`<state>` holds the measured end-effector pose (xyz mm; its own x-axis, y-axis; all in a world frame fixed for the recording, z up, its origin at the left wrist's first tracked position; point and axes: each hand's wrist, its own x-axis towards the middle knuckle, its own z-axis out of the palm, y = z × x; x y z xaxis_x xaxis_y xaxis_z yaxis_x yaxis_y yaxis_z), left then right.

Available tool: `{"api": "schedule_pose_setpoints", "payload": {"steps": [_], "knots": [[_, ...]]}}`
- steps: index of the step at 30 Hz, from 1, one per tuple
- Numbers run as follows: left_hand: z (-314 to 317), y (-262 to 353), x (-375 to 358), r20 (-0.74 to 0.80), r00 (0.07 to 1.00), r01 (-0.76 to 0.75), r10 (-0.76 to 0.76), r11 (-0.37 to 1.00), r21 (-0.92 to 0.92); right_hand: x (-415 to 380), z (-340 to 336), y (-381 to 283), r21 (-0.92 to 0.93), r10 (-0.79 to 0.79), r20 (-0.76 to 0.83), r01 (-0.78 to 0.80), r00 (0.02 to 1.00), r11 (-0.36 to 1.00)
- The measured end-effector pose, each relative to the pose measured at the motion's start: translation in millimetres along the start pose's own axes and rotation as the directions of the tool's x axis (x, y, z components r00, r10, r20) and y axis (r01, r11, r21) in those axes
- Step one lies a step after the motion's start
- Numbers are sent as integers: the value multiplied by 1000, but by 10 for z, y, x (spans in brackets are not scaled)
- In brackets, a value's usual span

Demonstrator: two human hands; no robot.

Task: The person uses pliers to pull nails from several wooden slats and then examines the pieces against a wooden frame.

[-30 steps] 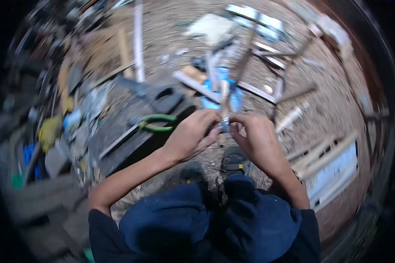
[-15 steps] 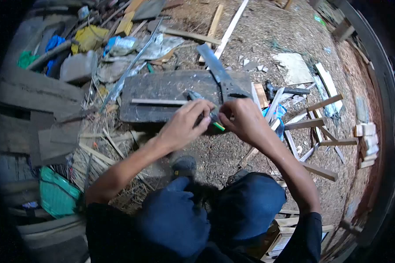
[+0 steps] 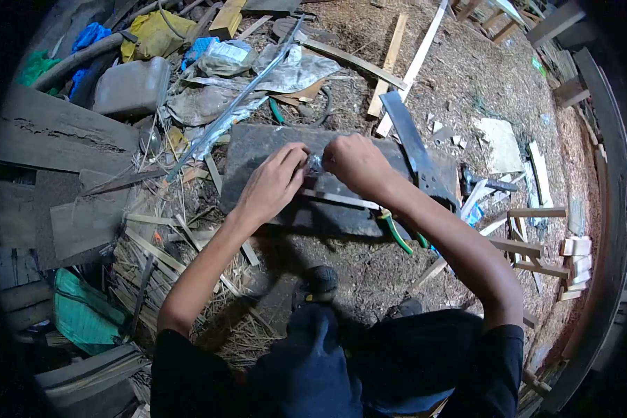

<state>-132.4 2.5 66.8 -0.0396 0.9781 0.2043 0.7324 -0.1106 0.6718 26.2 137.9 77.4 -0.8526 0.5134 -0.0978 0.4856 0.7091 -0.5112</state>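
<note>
Both my hands are over the dark wooden block. My left hand [image 3: 275, 177] has its fingers curled together at a small shiny thing [image 3: 315, 164], too small to make out. Against the other side of that thing, my right hand [image 3: 355, 161] is closed, knuckles up; what it grips is hidden. A thin light strip [image 3: 341, 200] lies across the block [image 3: 247, 146] below my hands. Green-handled pliers [image 3: 395, 230] rest at the block's front edge, handles pointing towards me. To the right of my right hand lies a handsaw [image 3: 414, 139], its blade pointing away from me.
A hammer [image 3: 470, 180] lies right of the block, near a small wooden frame [image 3: 529, 247]. Long wooden strips [image 3: 418, 63] lie beyond the block. At the left are a plastic jug [image 3: 132, 87], a yellow bag [image 3: 157, 35], boards and a green container [image 3: 87, 313].
The view has shifted, and both hands are now further over the block. The pliers, earlier between my hands, now lie at the block's front edge. My right hand has closed more.
</note>
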Motion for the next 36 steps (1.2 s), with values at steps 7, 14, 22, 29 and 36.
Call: {"api": "schedule_pose_setpoints", "payload": {"steps": [7,14,22,29,36], "knots": [[31,-255,60,-6,1000,7,-6,984,181,211,271,82,-116,47,-57,-53,997,992],[42,-162,58,-27,998,68,-63,950,306,86,311,94,60,112,-159,-104,981,993],[66,27,85,-177,979,149,-103,951,270,45,232,104,242,136,-245,-75,960,967],[157,194,162,-225,969,160,-105,957,242,-12,181,176,319,192,-275,-99,942,943],[300,538,207,-262,955,149,-136,988,30,-371,-53,250,612,243,-102,-132,965,780]]}}
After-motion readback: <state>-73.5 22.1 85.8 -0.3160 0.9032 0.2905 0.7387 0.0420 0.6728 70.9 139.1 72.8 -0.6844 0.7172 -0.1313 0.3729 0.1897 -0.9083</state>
